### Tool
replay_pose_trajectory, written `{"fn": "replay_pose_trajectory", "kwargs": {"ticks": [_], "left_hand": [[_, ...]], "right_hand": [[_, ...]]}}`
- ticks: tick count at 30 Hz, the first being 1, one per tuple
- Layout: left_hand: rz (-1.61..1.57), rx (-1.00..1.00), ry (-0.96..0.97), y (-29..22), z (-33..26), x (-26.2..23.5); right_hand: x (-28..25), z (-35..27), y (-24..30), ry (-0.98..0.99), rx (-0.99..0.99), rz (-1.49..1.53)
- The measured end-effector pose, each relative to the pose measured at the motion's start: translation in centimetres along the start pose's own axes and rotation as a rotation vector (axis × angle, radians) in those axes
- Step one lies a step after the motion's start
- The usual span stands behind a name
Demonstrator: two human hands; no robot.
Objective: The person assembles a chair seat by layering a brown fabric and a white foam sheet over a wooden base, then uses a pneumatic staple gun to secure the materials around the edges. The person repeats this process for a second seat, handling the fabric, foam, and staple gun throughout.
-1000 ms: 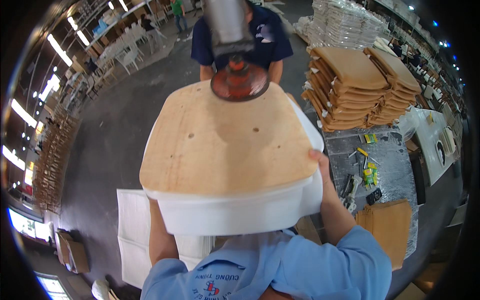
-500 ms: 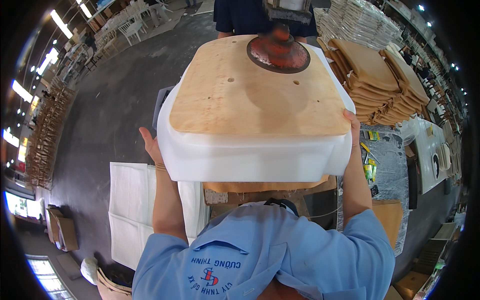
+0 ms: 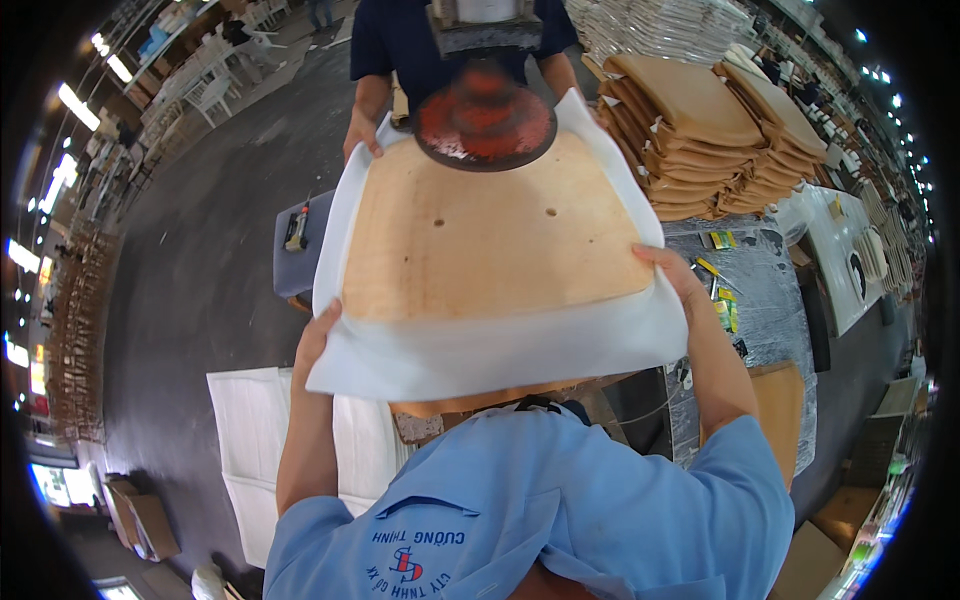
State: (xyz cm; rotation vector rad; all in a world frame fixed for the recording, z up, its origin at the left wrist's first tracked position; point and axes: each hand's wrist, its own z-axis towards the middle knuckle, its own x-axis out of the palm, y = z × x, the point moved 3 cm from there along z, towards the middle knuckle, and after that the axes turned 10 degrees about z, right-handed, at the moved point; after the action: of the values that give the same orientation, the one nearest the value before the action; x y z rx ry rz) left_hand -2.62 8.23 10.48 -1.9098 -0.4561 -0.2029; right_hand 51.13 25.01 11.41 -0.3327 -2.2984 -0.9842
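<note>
A plywood seat board (image 3: 480, 240) with rounded corners and a few drilled holes lies on a white padding sheet (image 3: 500, 360), which sticks out past it all round. My left hand (image 3: 318, 335) grips the sheet's near left edge, thumb on top. With my right hand (image 3: 668, 270) I hold the right edge of sheet and board; the fingers beneath are hidden. Above the board's far part hangs a worn red round press disc (image 3: 485, 125), blurred. Across from me a co-worker's hand (image 3: 365, 130) grasps the far left of the sheet; their other hand is mostly hidden at the far right.
Stacked tan seat covers (image 3: 690, 120) rise at the far right. Beside me on the right, a plastic-wrapped table (image 3: 760, 300) carries small yellow-green packets. A grey padded stool (image 3: 305, 245) with a tool on it stands left, and white folded sheets (image 3: 245, 430) lie near left.
My left hand, spread open before, has closed on the sheet's edge. The sheet's near side has spread outward. The co-worker's hands have come to the far edges, and my view has shifted.
</note>
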Motion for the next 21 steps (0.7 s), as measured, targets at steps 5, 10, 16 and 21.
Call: {"fn": "replay_pose_trajectory", "kwargs": {"ticks": [5,10,16,21], "left_hand": [[0.312,0.001,-0.008,2.6,-1.3,-0.2],[0.26,-0.076,-0.156,5.7,-2.6,-0.1],[0.236,-0.184,-0.185,8.2,-2.2,0.6],[0.277,-0.209,-0.137,9.4,-1.4,0.5]], "right_hand": [[-2.1,0.2,-1.7,-0.102,-0.069,-0.256],[-2.6,0.3,-4.5,-0.038,0.119,-0.448],[-4.3,1.3,-4.8,0.022,-0.009,-0.54],[-4.3,1.6,-5.7,-0.035,-0.068,-0.563]]}}
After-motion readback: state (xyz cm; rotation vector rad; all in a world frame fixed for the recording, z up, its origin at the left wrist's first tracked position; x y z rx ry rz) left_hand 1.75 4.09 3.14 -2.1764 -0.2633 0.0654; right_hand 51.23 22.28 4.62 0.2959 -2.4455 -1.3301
